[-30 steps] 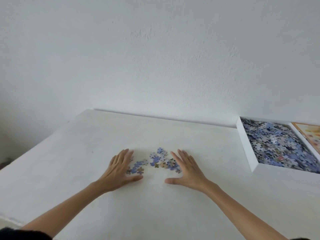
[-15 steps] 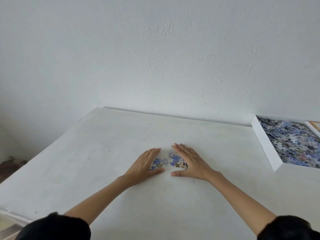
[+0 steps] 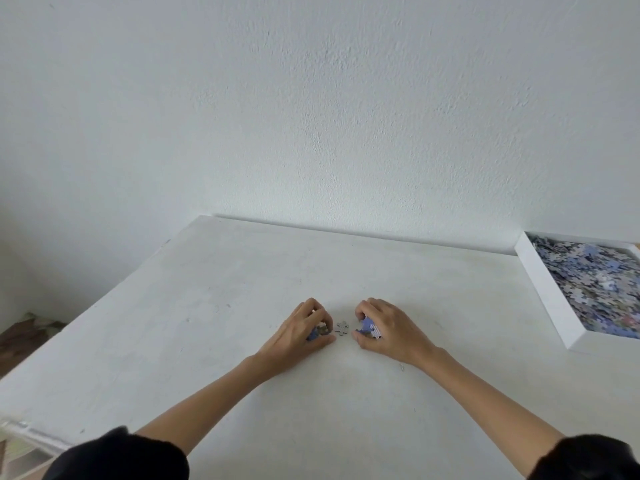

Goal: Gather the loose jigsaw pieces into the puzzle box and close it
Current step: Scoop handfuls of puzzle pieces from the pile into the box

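Observation:
On the white table (image 3: 242,306) my left hand (image 3: 300,332) is curled around a small clump of blue jigsaw pieces (image 3: 316,333). A little to its right my right hand (image 3: 388,329) is curled around more blue pieces (image 3: 370,329). One grey piece (image 3: 341,328) lies face down on the table between the two hands, touched by neither. The white puzzle box (image 3: 543,299) stands open at the right edge of the view, holding a heap of blue and grey pieces. Its lid is not in view.
A white wall rises behind the table's far edge. The table's left edge drops to a floor with a dark patterned surface (image 3: 27,327). Black sleeves show at the bottom corners.
Both hands have swept inward from flat and spread to curled fists, bunching the scattered pieces into them. One grey piece is left between them. The view has shifted left.

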Tool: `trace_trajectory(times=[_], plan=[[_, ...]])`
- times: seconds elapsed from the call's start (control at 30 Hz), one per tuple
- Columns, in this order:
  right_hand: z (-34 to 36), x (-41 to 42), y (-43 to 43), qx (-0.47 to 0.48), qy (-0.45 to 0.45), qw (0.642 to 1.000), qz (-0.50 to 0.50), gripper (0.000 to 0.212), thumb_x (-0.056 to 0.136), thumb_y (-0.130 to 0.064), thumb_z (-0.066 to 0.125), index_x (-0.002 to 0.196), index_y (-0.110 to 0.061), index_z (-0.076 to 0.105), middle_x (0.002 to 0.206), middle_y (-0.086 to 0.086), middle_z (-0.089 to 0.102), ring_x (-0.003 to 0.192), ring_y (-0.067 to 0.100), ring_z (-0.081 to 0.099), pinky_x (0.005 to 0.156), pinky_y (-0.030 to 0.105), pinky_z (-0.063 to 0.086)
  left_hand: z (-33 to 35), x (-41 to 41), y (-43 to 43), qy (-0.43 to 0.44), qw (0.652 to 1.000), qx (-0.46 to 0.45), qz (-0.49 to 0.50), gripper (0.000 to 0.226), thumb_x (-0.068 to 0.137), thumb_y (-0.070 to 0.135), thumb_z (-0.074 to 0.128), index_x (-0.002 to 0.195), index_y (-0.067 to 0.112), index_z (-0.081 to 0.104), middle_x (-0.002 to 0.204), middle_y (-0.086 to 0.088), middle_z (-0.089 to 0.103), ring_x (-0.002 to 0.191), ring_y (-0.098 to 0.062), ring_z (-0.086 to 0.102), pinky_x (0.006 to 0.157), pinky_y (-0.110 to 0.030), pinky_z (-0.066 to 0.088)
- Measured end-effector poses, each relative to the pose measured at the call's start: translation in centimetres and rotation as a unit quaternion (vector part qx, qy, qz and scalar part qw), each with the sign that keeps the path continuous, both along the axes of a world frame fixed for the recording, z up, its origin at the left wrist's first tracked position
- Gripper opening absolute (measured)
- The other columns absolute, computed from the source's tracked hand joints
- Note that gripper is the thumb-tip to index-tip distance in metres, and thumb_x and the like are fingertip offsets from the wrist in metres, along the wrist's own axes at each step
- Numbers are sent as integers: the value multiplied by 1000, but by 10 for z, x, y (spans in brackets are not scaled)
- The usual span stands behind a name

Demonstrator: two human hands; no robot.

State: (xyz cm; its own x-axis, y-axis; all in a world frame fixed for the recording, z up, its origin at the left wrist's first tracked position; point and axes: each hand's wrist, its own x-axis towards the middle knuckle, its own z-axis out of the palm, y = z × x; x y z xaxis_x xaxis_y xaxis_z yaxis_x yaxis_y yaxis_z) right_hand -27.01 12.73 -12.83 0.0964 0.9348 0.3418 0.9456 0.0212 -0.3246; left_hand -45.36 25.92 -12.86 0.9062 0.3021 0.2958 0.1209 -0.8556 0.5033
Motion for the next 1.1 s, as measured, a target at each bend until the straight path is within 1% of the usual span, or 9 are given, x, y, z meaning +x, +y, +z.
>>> trace_trajectory(times=[0.17,0.27,0.43,0.6,0.67,0.83,0.9,1.03,1.1], plan=[[1,-4,-4,53,-6,998,-16,12,78,-30,47,80,-22,38,68,-6,51,56,16,45,50,26,41,4,8,0,30,999,38,16,32,83,51,43,87,21,51,76,16,43,75,-3,40,65,-14,34],[1,-5,-7,71,7,997,-31,8,79,-27,46,80,-24,38,66,-6,54,50,19,44,45,26,42,4,11,-2,32,995,87,24,31,80,51,40,79,21,47,66,15,39,70,-5,35,56,-14,28],[1,-5,-9,60,47,996,-52,17,82,-18,56,80,-25,40,65,-9,58,51,15,48,51,24,43,1,9,-1,-6,992,124,20,32,86,45,45,68,18,41,81,10,43,66,-5,33,53,-18,28],[7,2,-10,87,228,966,-83,15,87,-11,59,77,-16,49,64,-9,61,50,5,56,50,16,44,9,9,-6,6,994,107,16,36,88,49,30,71,18,36,70,11,37,64,-9,32,52,-16,24],[8,5,-11,111,244,958,-100,17,85,-11,61,75,-16,49,63,-11,61,55,2,56,53,13,42,9,8,-5,13,995,96,29,39,87,52,24,73,17,35,62,8,35,57,-12,33,51,-15,23],[10,7,-23,95,241,962,-86,16,85,-8,61,76,-15,49,65,-13,61,58,6,59,58,24,47,8,7,-3,-1,997,74,19,29,89,46,28,72,23,29,55,7,32,49,-11,30,49,-16,23],[14,7,-28,92,233,965,-80,16,84,-7,60,75,-15,49,65,-17,60,56,4,55,58,23,44,11,12,-5,-14,998,64,5,27,90,43,31,70,26,26,52,8,30,48,-10,30,48,-15,22],[24,13,-39,111,213,967,-83,16,84,-12,62,76,-16,49,64,-15,58,52,6,50,55,25,42,24,32,-15,-56,997,42,-20,30,89,43,37,73,20,42,49,6,43,46,-16,36,47,-18,29],[30,20,-48,122,202,968,-88,15,84,-13,63,76,-16,50,64,-13,57,52,7,51,54,25,42,33,45,-25,-82,994,62,-38,22,90,43,41,80,23,44,49,3,41,47,-19,34,46,-17,27]])
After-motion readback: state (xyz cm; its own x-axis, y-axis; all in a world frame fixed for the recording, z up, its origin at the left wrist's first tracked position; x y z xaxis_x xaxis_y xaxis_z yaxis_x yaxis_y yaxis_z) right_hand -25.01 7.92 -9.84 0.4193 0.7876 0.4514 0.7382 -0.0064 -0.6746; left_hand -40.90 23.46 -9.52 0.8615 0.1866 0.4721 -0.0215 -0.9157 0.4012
